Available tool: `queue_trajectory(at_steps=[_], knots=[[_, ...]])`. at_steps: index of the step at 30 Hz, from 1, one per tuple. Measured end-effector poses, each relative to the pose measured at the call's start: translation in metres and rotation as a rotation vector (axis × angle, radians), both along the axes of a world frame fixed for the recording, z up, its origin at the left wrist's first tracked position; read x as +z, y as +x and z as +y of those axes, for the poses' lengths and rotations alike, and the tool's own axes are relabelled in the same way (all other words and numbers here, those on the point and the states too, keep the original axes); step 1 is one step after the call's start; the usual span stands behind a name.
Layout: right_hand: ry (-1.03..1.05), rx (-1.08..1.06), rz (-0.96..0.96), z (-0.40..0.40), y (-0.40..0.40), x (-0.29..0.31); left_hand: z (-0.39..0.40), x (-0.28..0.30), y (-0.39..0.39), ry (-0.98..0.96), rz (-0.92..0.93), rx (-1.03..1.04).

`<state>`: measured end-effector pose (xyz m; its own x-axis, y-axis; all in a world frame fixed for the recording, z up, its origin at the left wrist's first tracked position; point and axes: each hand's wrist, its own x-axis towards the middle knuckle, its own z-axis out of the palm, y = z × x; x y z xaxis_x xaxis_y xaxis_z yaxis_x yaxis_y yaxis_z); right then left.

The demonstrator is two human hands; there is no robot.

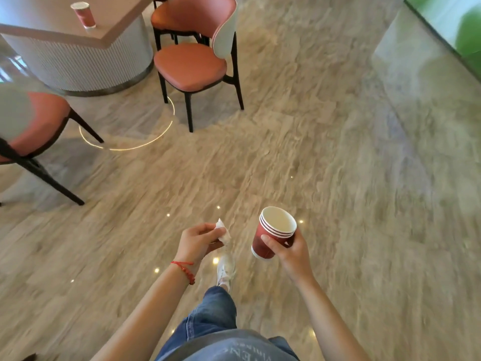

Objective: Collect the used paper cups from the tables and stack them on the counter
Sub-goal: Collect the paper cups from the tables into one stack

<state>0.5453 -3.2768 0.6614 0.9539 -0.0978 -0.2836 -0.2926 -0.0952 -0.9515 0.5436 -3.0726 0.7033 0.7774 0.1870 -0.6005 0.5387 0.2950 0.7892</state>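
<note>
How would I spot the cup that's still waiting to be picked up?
Look to the top left, at the pale table with the ribbed round base, beside the orange chairs. A single red paper cup stands upright on it. Unlike the nested red cups in the right hand, it stands alone.

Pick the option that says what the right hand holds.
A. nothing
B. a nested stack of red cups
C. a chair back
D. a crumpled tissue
B: the right hand grips a stack of red cups, with several rims showing nested at its mouth, while the crumpled tissue is in the left hand.
</note>
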Motion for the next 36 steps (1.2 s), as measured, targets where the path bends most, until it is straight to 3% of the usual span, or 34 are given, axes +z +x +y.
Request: queue_trajectory(at_steps=[8,16,27,36], knots=[[0.01,-0.002,-0.024,0.024,0.157,0.015,0.02,0.011,0.165,0.012,-0.035,-0.017],[-0.019,0.019,0.004,0.028,0.27,0.008,0.029,0.0,0.268,0.016,0.004,0.043],[-0.009,0.351,-0.026,0.044,0.457,0.021,0.034,0.008,0.4,0.015,-0.019,0.335],[0.0,0.685,-0.036,0.12,0.549,0.026,0.078,0.01,0.432,-0.003,0.0,0.635]])
